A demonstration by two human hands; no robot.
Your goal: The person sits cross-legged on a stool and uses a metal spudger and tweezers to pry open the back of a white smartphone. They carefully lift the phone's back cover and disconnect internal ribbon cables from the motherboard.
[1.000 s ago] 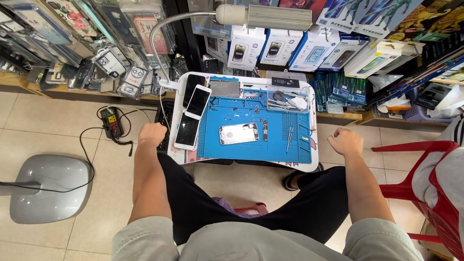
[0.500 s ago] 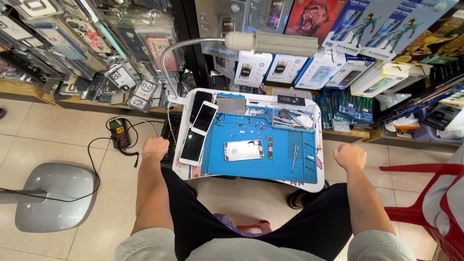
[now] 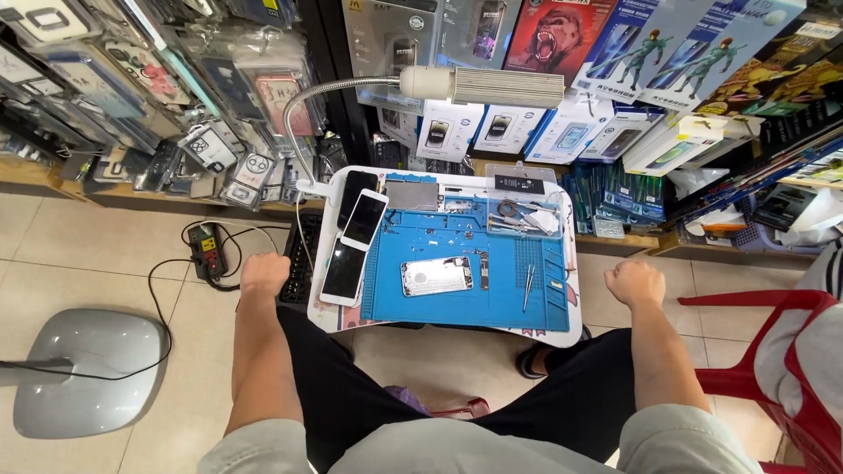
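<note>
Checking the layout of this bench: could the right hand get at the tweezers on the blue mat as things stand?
Probably yes. The right hand is a loose fist, empty, beside the tray's right edge, and the tweezers lie uncovered on the blue mat with nothing between.

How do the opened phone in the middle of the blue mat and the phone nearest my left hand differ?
The opened phone lies crosswise on the blue mat, its silvery insides showing; the phone by the left hand lies lengthwise on the white tray beside the mat, its dark glass face whole. Both lie flat, untouched by either hand.
</note>
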